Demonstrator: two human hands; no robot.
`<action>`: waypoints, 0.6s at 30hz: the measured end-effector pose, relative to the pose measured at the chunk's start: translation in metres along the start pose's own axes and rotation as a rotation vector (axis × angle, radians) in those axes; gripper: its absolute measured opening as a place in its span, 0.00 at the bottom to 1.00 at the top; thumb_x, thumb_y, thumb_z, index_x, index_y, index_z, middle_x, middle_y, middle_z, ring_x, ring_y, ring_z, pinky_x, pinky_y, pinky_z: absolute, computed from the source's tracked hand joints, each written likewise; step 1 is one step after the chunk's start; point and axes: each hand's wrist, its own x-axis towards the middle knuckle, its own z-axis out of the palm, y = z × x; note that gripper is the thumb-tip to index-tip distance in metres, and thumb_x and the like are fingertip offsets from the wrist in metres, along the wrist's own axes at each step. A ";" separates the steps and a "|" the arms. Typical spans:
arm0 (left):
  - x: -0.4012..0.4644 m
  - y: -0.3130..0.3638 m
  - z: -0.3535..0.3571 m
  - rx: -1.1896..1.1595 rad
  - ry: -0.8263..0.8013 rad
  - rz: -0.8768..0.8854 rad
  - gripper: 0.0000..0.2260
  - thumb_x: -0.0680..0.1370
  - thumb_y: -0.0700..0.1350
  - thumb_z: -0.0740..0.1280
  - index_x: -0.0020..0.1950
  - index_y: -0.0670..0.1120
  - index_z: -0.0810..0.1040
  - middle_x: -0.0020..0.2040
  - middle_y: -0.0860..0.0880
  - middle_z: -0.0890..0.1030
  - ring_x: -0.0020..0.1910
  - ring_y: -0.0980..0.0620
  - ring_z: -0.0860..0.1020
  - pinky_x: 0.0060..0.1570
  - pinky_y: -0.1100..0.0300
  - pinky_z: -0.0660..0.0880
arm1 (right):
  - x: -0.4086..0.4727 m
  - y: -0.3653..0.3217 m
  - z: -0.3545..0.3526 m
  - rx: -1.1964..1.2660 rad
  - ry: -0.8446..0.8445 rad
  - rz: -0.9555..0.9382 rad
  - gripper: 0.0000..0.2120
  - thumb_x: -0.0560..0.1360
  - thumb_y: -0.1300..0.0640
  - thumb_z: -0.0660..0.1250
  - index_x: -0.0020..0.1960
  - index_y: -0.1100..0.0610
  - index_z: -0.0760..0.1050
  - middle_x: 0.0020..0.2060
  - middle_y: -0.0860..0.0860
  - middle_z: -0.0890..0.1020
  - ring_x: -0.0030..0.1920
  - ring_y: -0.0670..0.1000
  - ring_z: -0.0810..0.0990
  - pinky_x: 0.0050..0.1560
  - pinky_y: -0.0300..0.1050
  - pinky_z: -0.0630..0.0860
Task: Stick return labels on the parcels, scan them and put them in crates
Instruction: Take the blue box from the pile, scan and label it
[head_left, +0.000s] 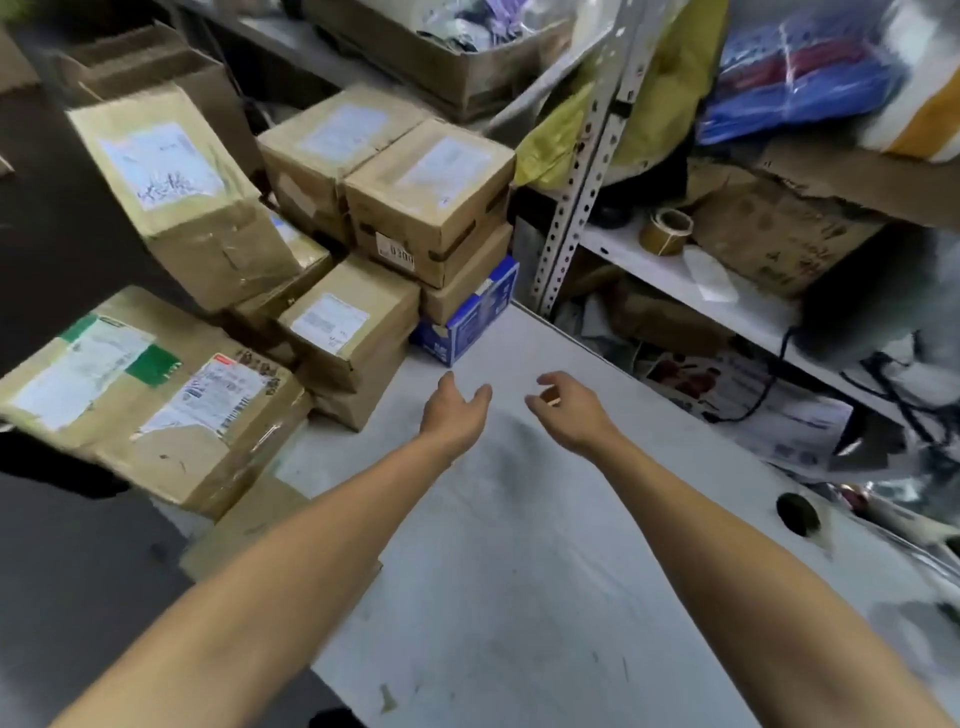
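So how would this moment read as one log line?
left hand: open, empty | right hand: open, empty | both over table, reaching toward parcels

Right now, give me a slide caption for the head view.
Both empty hands, left hand and right hand, reach over the grey table toward stacked labelled parcels.

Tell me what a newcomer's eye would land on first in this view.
First, the two bare arms reaching over the grey table, left hand and right hand open with nothing in their grip. Next, the heap of labelled cardboard parcels along the table's left side, with a blue box under it. To the right, cluttered shelves hold a tape roll.
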 end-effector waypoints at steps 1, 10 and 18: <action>0.010 0.001 0.001 -0.070 -0.001 -0.026 0.35 0.82 0.59 0.63 0.83 0.51 0.52 0.81 0.46 0.61 0.75 0.41 0.68 0.72 0.45 0.69 | 0.011 -0.007 0.003 0.045 0.010 0.026 0.22 0.80 0.47 0.66 0.71 0.56 0.71 0.58 0.54 0.79 0.56 0.55 0.79 0.54 0.44 0.75; 0.070 0.016 0.012 -0.498 0.074 0.001 0.44 0.68 0.74 0.62 0.79 0.68 0.44 0.81 0.53 0.59 0.76 0.43 0.66 0.69 0.38 0.72 | 0.112 -0.065 0.018 0.682 0.019 0.283 0.31 0.81 0.46 0.67 0.79 0.52 0.58 0.70 0.55 0.72 0.61 0.58 0.78 0.52 0.51 0.83; 0.100 0.022 0.011 -0.483 0.158 -0.025 0.34 0.80 0.66 0.59 0.82 0.54 0.55 0.78 0.47 0.67 0.74 0.44 0.69 0.72 0.47 0.68 | 0.173 -0.079 0.047 0.953 0.038 0.342 0.41 0.77 0.40 0.69 0.82 0.43 0.50 0.78 0.49 0.62 0.73 0.57 0.68 0.66 0.62 0.74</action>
